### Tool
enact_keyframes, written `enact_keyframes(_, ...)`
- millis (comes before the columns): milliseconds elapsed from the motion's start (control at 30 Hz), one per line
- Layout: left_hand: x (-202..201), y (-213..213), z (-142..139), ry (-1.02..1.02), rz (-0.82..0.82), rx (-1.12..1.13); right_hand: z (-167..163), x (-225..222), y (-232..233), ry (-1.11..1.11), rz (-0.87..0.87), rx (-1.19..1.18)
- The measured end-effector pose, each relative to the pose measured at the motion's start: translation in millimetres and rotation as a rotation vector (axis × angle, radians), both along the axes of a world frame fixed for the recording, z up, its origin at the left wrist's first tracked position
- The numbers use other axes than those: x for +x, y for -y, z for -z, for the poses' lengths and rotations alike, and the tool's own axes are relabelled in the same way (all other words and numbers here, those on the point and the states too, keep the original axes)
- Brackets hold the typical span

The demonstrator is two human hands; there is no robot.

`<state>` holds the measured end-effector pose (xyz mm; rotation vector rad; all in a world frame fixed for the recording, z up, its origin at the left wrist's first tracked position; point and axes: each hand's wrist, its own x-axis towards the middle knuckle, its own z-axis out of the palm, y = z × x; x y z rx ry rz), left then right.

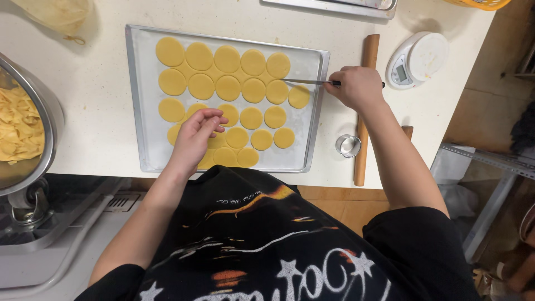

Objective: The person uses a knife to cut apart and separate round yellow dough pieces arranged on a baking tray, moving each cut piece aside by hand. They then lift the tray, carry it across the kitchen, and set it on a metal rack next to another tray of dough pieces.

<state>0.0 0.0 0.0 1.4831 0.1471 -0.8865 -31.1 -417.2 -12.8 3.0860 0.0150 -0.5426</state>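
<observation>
Left hand [196,134]: fingers curled loosely, resting over dough rounds [239,89] low on baking tray [134,95].
Right hand [359,86]: closed around knife [304,82], blade tip touching a round.
Rounds: pale yellow, flat, in rows on the tray on the desk [100,72].

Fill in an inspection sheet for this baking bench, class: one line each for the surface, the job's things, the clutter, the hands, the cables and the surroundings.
Surface: pale counter, lightly marked.
Job's things: metal baking tray holding rows of round yellow dough discs; thin knife with its tip at a disc near the tray's right edge.
Clutter: wooden rolling pin, round metal cutter, white kitchen scale, steel bowl of dough scraps, bag at top left.
Hands: left hand rests on discs in the lower rows; right hand grips the knife.
Cables: nothing seen.
Surroundings: metal rack at right, second tray and yellow basket at the far edge.
</observation>
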Motion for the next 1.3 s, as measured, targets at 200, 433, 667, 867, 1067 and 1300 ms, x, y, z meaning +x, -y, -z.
enact_keyframes(200,3.6,-0.6,4.8,-0.002,0.003,-0.014,0.3,3.3,-5.0,-0.008,0.014,0.018)
enact_keyframes(433,13.3,-1.3,5.2,-0.006,0.014,-0.032,-2.9,10.5,-13.6,0.069,-0.010,0.059)
enact_keyframes(667,25.0,1.3,4.1,-0.013,0.037,-0.045,-18.8,19.2,-21.1,0.026,0.054,0.035)
enact_keyframes(867,31.6,6.7,4.4,-0.038,0.045,-0.057,-31.6,21.5,-18.6,-0.037,0.086,-0.050)
enact_keyframes(1067,36.4,10.8,4.5,-0.051,0.057,-0.047,-30.0,23.4,-12.5,-0.102,0.102,-0.095)
enact_keyframes(1300,38.3,13.7,6.6,-0.052,0.051,-0.070,-22.8,24.3,-13.8,-0.049,0.048,-0.072)
